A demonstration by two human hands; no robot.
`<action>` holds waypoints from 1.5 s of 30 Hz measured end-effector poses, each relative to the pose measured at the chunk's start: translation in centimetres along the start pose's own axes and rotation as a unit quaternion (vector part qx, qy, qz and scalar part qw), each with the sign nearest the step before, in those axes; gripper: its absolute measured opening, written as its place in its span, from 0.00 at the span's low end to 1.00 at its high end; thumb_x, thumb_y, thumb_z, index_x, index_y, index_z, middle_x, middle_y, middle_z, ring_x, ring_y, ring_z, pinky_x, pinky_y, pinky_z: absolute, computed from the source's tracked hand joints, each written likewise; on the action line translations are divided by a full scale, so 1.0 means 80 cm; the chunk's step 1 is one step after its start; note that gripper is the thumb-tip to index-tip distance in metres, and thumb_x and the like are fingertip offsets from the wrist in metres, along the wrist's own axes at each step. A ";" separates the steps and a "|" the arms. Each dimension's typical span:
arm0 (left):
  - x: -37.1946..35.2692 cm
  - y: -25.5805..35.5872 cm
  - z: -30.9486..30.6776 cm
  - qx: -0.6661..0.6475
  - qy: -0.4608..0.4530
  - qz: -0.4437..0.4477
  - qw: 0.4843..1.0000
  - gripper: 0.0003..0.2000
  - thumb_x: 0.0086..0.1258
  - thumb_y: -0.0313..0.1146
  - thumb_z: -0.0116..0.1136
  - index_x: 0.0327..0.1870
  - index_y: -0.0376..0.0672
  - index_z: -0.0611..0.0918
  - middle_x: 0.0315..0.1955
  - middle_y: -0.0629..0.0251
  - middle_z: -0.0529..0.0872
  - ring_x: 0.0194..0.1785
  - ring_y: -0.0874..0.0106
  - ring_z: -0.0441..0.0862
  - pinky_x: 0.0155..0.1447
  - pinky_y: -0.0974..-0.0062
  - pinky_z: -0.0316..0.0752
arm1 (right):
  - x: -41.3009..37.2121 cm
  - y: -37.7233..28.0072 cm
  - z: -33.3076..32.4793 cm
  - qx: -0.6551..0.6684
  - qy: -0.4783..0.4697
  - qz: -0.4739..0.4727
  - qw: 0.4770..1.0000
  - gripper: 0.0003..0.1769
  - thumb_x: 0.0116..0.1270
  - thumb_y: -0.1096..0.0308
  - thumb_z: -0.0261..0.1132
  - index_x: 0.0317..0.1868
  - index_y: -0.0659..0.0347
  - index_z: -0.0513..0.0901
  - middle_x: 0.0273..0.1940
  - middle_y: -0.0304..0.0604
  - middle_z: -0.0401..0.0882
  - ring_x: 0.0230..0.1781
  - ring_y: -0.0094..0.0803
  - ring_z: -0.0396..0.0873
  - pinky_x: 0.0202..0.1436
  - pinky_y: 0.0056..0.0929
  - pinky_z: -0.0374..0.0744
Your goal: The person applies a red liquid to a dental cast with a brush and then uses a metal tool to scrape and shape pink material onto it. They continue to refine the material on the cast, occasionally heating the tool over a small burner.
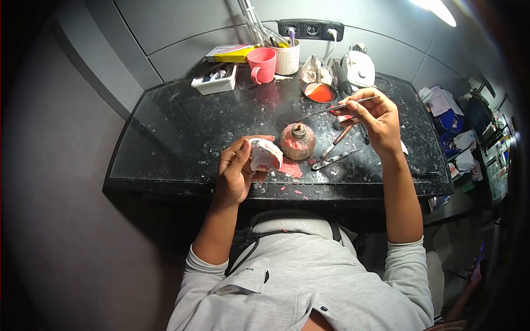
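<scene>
My left hand (234, 168) is wrapped round a white plaster dental model (261, 153) with pink wax on its right side, held above the table's front edge. Between the fingertips of my right hand (380, 120) is a thin metal wax carver (323, 112), which slants down to the left. Its tip is close to the top of a round glass spirit lamp (297, 146), smeared with pink; I cannot make out a flame. A pink wax sheet (291, 169) lies at the lamp's foot. Right of it rest a brown-handled brush (338, 140) and a metal wax knife (333, 160).
Behind the lamp are a dish of red wax (321, 94), a pink mug (261, 65), a cream holder (287, 58) with tools and a white device (358, 69). A white tray (215, 85) and a yellow box (231, 53) stand back left. Wax scraps dot the black table (176, 138).
</scene>
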State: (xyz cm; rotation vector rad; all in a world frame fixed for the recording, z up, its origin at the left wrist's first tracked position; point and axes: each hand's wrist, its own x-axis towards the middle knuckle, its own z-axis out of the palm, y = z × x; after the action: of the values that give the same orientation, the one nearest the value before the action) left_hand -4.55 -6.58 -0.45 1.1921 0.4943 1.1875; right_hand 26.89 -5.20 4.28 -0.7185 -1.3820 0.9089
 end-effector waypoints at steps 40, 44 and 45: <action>-0.001 -0.015 -0.012 -0.021 0.030 -0.027 0.999 0.26 0.86 0.48 0.45 0.57 0.29 0.81 0.34 0.56 0.89 0.25 0.76 0.82 0.21 0.80 0.73 | 0.000 -0.012 -0.011 -0.020 0.065 -0.065 0.996 0.06 0.77 0.77 0.64 0.49 0.69 0.80 0.45 0.56 0.89 0.45 0.41 0.91 0.44 0.36 0.92; -0.001 -0.015 -0.010 -0.026 0.039 -0.031 0.998 0.26 0.86 0.48 0.44 0.57 0.29 0.81 0.34 0.56 0.89 0.24 0.76 0.81 0.21 0.80 0.72 | 0.004 -0.016 -0.020 -0.079 0.152 -0.106 0.980 0.05 0.77 0.76 0.64 0.48 0.69 0.79 0.42 0.55 0.89 0.43 0.40 0.91 0.42 0.33 0.92; -0.001 -0.015 -0.010 -0.022 0.039 -0.034 0.998 0.26 0.86 0.48 0.44 0.57 0.28 0.81 0.34 0.56 0.89 0.24 0.76 0.81 0.21 0.80 0.72 | 0.004 -0.016 -0.020 -0.097 0.154 -0.100 0.978 0.05 0.77 0.76 0.64 0.49 0.69 0.79 0.42 0.54 0.89 0.43 0.40 0.91 0.42 0.32 0.91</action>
State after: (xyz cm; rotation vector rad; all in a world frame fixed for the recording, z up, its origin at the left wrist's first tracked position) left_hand -4.72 -6.21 -1.80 1.0869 0.5600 1.1849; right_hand 28.63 -5.43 5.39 -0.8144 -1.2479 0.4840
